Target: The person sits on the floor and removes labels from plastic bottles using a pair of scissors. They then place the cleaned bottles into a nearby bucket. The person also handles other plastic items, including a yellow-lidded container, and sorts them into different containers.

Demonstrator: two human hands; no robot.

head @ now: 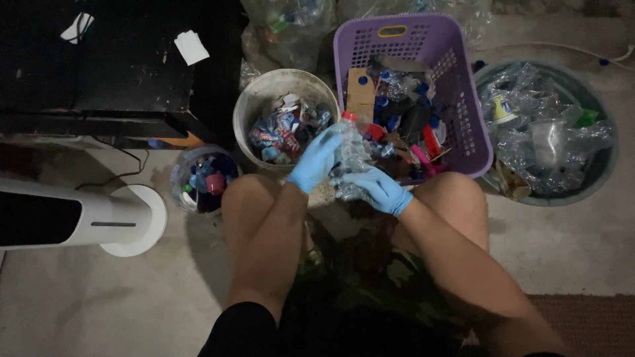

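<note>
Left hand (316, 160), blue glove: centre of the frame, fingers wrapped around the upper side of a clear plastic bottle (350, 162).

Right hand (377, 188), blue glove: just below and right of the left, fingers closed around the bottle's lower end.

Clear plastic bottle: crumpled, red cap, held between both hands at the centre of the frame, cap pointing toward the top. It sits above the gap between the white bucket and the purple basket.

White bucket (264, 92): upper centre, just left of the bottle; holds torn coloured labels and wrappers.

Purple basket (456, 79): upper centre-right, perforated walls, yellow handle slot at its far rim; holds bottle caps, cardboard and mixed scraps.

Round tub (612, 155): right edge of the frame, beside the basket; filled with crushed clear bottles.

Small clear tub (182, 165): left of centre, below the bucket's left side; holds bottle caps in blue, red and green.

White fan base (135, 225): left edge, on the concrete floor.

Black table (119, 73): upper left, with scraps of white paper on top.

Clear bags of bottles (284, 26): top centre, behind the bucket.
</note>
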